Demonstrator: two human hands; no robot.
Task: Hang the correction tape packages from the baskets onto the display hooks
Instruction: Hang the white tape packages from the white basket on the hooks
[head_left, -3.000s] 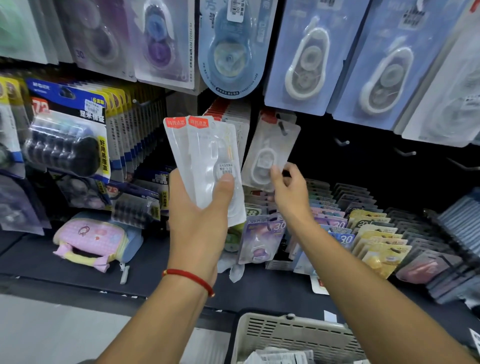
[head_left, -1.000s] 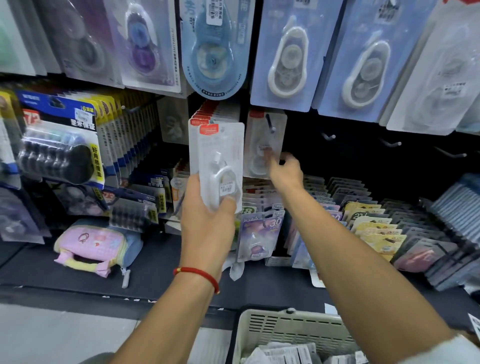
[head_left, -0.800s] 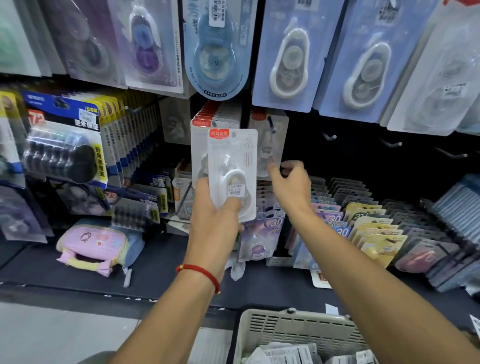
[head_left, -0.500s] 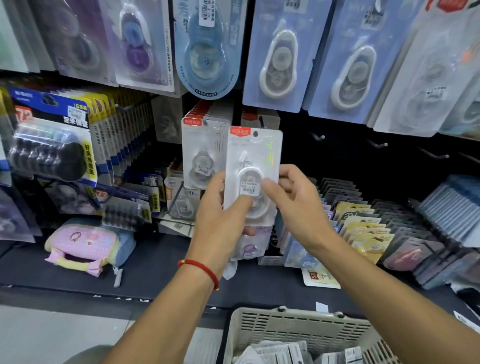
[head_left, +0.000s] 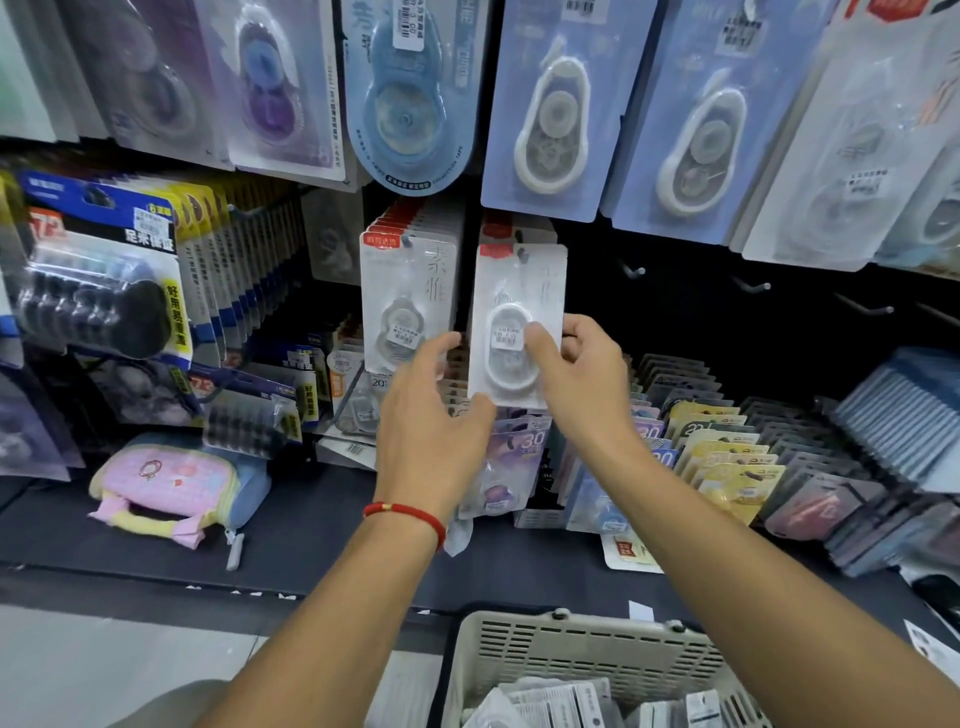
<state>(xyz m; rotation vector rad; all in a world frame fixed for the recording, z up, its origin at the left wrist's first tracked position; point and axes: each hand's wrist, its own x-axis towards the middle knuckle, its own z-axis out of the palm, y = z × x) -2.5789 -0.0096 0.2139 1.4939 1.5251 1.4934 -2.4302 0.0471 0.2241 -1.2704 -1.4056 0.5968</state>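
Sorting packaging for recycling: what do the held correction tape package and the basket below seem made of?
The correction tape package looks like glossy white card under a clear plastic blister: glare sits on the bubble over the dispenser. The basket looks like matt beige moulded plastic, judging by its uniform slotted wall.

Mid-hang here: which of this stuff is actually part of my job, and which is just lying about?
Job: white package in right hand; left hand; hung stack; bare hooks; basket.
Lying about: pink pouch; black multipack.
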